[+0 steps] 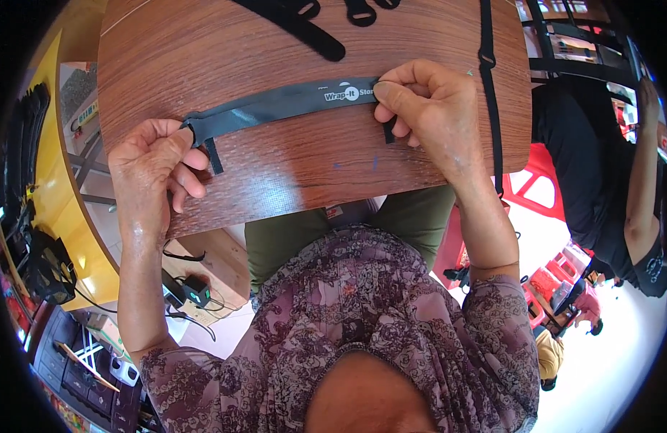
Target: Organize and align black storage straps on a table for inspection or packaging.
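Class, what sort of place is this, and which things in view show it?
Probably a small workshop: a flat dark-grey strap is held above a brown wood-grain table, black fabric straps lie on it, and long black strips are bunched at far left.

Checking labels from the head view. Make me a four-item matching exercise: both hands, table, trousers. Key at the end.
Column 1
1. left hand
2. right hand
3. wood-grain table
4. trousers

Column 2
A. olive green
B. pinches the grey strap at the end nearer its white print
C. brown, under the strap
D. pinches the strap at the end farther from its white print

Pairs: 1-D, 2-B, 3-C, 4-A
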Demonstrator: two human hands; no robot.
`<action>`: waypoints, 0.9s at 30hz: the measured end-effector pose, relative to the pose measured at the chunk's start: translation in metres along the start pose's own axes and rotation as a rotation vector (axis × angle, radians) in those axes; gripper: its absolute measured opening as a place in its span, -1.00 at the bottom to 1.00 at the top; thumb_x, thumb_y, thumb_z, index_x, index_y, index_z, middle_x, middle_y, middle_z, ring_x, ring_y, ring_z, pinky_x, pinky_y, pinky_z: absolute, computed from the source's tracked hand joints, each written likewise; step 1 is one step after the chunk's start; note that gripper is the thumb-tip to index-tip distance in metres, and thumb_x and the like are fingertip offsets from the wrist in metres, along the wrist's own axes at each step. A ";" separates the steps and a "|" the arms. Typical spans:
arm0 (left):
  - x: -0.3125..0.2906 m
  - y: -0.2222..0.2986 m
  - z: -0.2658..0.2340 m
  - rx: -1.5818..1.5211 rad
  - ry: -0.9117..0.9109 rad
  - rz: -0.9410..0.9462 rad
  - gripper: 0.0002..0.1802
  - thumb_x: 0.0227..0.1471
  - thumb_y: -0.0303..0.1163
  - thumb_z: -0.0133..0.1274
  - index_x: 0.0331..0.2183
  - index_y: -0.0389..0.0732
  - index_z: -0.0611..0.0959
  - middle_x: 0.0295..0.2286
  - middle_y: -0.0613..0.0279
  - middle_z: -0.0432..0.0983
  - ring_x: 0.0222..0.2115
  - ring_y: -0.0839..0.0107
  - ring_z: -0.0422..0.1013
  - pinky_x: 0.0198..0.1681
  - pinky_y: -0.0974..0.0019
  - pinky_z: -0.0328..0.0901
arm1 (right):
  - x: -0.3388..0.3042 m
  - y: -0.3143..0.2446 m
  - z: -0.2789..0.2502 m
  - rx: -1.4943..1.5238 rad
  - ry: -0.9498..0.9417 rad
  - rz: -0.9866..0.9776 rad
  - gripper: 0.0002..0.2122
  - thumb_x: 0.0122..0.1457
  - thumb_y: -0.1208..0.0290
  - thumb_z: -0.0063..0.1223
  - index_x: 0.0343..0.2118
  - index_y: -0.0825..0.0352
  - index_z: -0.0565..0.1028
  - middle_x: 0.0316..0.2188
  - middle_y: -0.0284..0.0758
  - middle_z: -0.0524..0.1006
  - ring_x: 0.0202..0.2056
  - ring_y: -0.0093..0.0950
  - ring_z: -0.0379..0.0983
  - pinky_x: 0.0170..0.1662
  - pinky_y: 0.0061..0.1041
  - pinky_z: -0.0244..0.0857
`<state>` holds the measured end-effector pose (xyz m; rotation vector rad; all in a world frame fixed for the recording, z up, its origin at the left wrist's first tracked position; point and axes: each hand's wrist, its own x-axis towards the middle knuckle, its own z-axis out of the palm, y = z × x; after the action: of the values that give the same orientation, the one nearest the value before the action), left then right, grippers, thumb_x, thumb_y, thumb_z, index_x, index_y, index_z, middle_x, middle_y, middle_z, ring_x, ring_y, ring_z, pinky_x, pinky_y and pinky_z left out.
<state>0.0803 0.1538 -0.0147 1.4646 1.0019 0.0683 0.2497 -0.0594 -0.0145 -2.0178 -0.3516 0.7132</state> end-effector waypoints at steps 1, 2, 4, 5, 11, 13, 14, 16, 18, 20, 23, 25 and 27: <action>0.001 0.000 -0.001 0.000 0.000 0.000 -0.84 -0.01 -0.47 0.01 -0.42 -0.40 0.48 -0.67 0.11 0.48 -0.84 0.53 0.33 -0.91 0.61 0.04 | 0.000 0.000 0.000 -0.005 0.002 -0.004 -0.90 -0.01 0.52 0.04 -0.51 0.46 0.49 -0.68 -0.32 0.50 -0.69 -0.68 0.35 -0.65 -0.71 0.20; 0.002 0.000 -0.002 -0.003 -0.007 -0.005 -0.84 -0.02 -0.47 0.01 -0.43 -0.39 0.47 -0.67 0.11 0.48 -0.84 0.53 0.33 -0.91 0.61 0.04 | 0.000 0.000 0.000 -0.004 0.002 -0.004 -0.90 -0.01 0.52 0.04 -0.51 0.46 0.49 -0.68 -0.32 0.50 -0.69 -0.68 0.35 -0.65 -0.71 0.20; 0.004 0.001 -0.002 -0.005 -0.013 -0.009 -0.85 -0.03 -0.47 0.02 -0.44 -0.39 0.47 -0.67 0.12 0.48 -0.84 0.53 0.33 -0.91 0.61 0.03 | -0.001 0.000 0.002 -0.018 0.024 -0.012 -0.89 -0.02 0.52 0.05 -0.48 0.48 0.45 -0.69 -0.31 0.50 -0.69 -0.66 0.36 -0.66 -0.69 0.20; 0.004 0.001 -0.002 0.011 -0.014 -0.002 -0.85 -0.03 -0.47 0.02 -0.43 -0.38 0.46 -0.67 0.12 0.48 -0.84 0.52 0.33 -0.91 0.60 0.03 | -0.001 -0.001 0.003 -0.018 0.022 -0.012 -0.89 -0.02 0.52 0.05 -0.48 0.48 0.45 -0.69 -0.31 0.50 -0.69 -0.66 0.36 -0.66 -0.69 0.20; 0.001 0.005 -0.003 0.055 0.018 -0.022 -0.84 -0.05 -0.48 0.01 -0.41 -0.39 0.44 -0.68 0.11 0.47 -0.84 0.52 0.32 -0.91 0.59 0.03 | 0.001 -0.004 0.005 0.011 0.013 0.013 -0.84 -0.04 0.54 0.06 -0.43 0.48 0.36 -0.70 -0.29 0.49 -0.71 -0.65 0.35 -0.69 -0.68 0.17; 0.001 0.005 -0.001 0.039 -0.002 -0.014 -0.83 -0.05 -0.50 -0.01 -0.40 -0.41 0.42 -0.68 0.12 0.47 -0.85 0.53 0.31 -0.92 0.58 0.04 | 0.000 -0.005 0.006 -0.016 0.052 0.022 -0.86 -0.05 0.55 0.07 -0.44 0.47 0.37 -0.69 -0.29 0.49 -0.72 -0.65 0.33 -0.70 -0.69 0.15; 0.002 0.003 -0.002 0.044 0.021 -0.015 -0.83 -0.05 -0.50 -0.01 -0.40 -0.41 0.42 -0.68 0.12 0.47 -0.85 0.53 0.31 -0.92 0.58 0.04 | -0.001 -0.007 0.006 -0.006 0.033 0.011 -0.86 -0.05 0.55 0.07 -0.44 0.47 0.37 -0.69 -0.29 0.49 -0.72 -0.65 0.33 -0.70 -0.69 0.15; 0.003 0.000 -0.005 0.027 -0.019 -0.014 -0.82 -0.06 -0.50 -0.01 -0.40 -0.41 0.41 -0.68 0.12 0.47 -0.85 0.53 0.31 -0.92 0.57 0.04 | -0.002 -0.010 0.007 -0.029 0.049 0.067 -0.86 -0.05 0.56 0.07 -0.43 0.47 0.38 -0.69 -0.29 0.49 -0.73 -0.66 0.32 -0.71 -0.69 0.13; 0.003 0.001 -0.004 0.028 -0.008 -0.018 -0.83 -0.06 -0.50 0.00 -0.40 -0.41 0.41 -0.68 0.11 0.47 -0.85 0.52 0.32 -0.92 0.57 0.04 | -0.002 -0.009 0.007 -0.020 0.041 0.026 -0.86 -0.04 0.56 0.07 -0.42 0.48 0.38 -0.69 -0.30 0.48 -0.73 -0.66 0.30 -0.71 -0.70 0.12; 0.003 0.003 -0.004 0.037 -0.016 -0.011 -0.84 -0.05 -0.51 -0.02 -0.40 -0.41 0.41 -0.68 0.10 0.47 -0.85 0.52 0.32 -0.93 0.56 0.04 | -0.001 -0.010 0.007 -0.029 0.049 0.026 -0.86 -0.03 0.55 0.07 -0.43 0.49 0.38 -0.70 -0.30 0.47 -0.73 -0.66 0.30 -0.72 -0.69 0.12; 0.003 0.003 -0.003 0.045 -0.007 -0.011 -0.86 -0.06 -0.52 -0.01 -0.41 -0.38 0.41 -0.69 0.11 0.47 -0.86 0.51 0.32 -0.94 0.57 0.04 | -0.001 -0.011 0.007 -0.048 0.043 0.034 -0.86 -0.02 0.55 0.07 -0.43 0.49 0.39 -0.72 -0.30 0.46 -0.73 -0.66 0.30 -0.72 -0.69 0.12; 0.003 0.003 -0.003 0.050 -0.006 -0.008 -0.86 -0.06 -0.52 0.01 -0.42 -0.35 0.41 -0.70 0.12 0.46 -0.86 0.51 0.31 -0.94 0.58 0.03 | -0.001 -0.011 0.007 -0.082 0.045 0.027 -0.87 -0.02 0.55 0.07 -0.44 0.49 0.39 -0.72 -0.30 0.45 -0.72 -0.66 0.31 -0.71 -0.68 0.12; 0.004 0.002 -0.004 0.058 -0.015 -0.006 -0.86 -0.07 -0.51 0.01 -0.42 -0.35 0.41 -0.70 0.13 0.45 -0.87 0.51 0.30 -0.94 0.57 0.02 | -0.001 -0.010 0.006 -0.118 0.057 0.022 -0.87 -0.03 0.55 0.07 -0.44 0.49 0.39 -0.73 -0.29 0.45 -0.72 -0.65 0.32 -0.71 -0.68 0.12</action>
<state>0.0817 0.1596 -0.0150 1.5126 1.0028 0.0243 0.2452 -0.0505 -0.0076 -2.1523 -0.3459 0.6609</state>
